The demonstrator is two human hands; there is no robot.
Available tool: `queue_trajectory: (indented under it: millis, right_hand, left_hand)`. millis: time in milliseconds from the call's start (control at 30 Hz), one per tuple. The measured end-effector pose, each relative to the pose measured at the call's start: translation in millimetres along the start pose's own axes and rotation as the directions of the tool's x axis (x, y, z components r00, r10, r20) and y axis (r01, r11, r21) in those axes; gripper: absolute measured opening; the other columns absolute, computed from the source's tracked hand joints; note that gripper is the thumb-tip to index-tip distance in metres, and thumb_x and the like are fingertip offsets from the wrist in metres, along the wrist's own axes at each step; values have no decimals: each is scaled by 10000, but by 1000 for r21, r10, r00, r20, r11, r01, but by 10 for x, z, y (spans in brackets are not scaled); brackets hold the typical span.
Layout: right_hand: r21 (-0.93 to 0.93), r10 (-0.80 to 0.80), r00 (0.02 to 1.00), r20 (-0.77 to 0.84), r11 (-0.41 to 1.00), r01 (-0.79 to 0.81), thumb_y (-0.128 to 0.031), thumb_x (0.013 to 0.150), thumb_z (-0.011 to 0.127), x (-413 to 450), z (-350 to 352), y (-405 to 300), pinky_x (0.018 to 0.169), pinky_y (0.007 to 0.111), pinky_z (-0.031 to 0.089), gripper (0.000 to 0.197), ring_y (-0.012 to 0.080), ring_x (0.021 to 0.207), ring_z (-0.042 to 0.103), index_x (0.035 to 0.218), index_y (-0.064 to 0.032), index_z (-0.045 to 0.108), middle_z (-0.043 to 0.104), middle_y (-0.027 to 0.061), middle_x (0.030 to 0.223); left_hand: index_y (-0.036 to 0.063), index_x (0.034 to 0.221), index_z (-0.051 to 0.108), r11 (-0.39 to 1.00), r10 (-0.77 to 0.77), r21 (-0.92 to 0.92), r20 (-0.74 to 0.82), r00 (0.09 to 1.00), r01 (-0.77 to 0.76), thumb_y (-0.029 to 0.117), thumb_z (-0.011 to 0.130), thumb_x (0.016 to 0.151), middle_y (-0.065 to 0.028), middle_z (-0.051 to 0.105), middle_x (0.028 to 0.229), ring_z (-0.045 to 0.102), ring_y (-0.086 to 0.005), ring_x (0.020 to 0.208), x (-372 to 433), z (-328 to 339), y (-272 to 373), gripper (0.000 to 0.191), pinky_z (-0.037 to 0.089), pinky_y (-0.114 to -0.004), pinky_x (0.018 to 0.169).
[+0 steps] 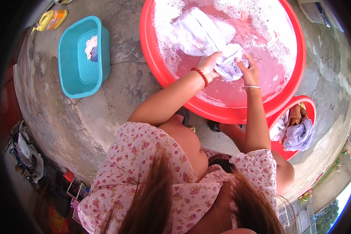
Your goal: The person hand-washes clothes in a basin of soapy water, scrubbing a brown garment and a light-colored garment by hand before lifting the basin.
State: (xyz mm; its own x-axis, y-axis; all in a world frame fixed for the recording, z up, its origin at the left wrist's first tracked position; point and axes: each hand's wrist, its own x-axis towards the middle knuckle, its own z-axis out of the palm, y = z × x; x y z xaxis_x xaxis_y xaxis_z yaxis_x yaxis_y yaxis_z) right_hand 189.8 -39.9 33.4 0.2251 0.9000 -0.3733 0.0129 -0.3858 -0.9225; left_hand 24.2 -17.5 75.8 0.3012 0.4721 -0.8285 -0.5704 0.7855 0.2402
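Observation:
A wet white garment lies partly in the soapy water of a large round red plastic tub, its near end bunched between my hands. My left hand, with a red bead bracelet at the wrist, grips the cloth from the left. On the right, my right hand, with a silver bangle below it, has thumb and fingers closed on the same cloth. White foam floats around the garment, mostly at the far side and along the rim. The fingertips of my left hand are partly hidden by the fabric.
A turquoise plastic basin with small cloths stands on the concrete floor at left. A yellow jug lies beyond it. Beside the tub at lower right, a smaller red basin holds a lavender cloth and other clothes.

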Motion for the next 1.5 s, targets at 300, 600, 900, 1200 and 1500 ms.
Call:
queue_trajectory:
  millis: [300,600,900,1200,1500]
  right_hand:
    - [-396,-271,959,85,874,283,-290,748,623,-462,834,-876,488,337,405,282,265,514,542,686,-19,574,545,139,578]
    - [-681,-240,950,-202,731,40,-276,711,575,139,622,-618,485,362,401,311,291,487,530,636,24,556,523,214,563]
    - [-605,-171,962,-215,796,6,-246,726,576,28,403,-257,540,383,417,292,347,545,534,643,33,555,516,242,599]
    - [-58,222,928,298,975,-215,-258,767,640,-153,460,-699,655,283,472,525,187,900,537,1145,40,430,553,135,1010]
    - [-473,-247,960,134,835,281,-101,682,645,-128,612,-573,687,369,461,351,322,797,582,997,12,542,587,194,926]
  left_hand:
    - [135,786,537,974,-43,-178,455,889,138,405,516,841,6,564,704,545,-121,631,220,-304,192,276,467,-285,612]
    - [59,954,521,986,114,-134,101,988,-100,204,437,868,-62,577,860,584,-163,745,318,93,-169,188,494,-305,660]
    - [83,815,547,998,-21,-45,347,938,39,201,480,857,20,473,589,429,-91,441,-152,110,-17,142,348,-234,389]
    - [-34,920,571,-18,215,957,286,934,-289,247,519,782,-236,596,825,589,-350,792,-300,82,-70,318,447,-419,682]
    - [55,1033,516,965,-133,-238,-80,988,111,379,566,806,-59,569,910,557,-153,828,-143,-104,164,399,464,-277,737]
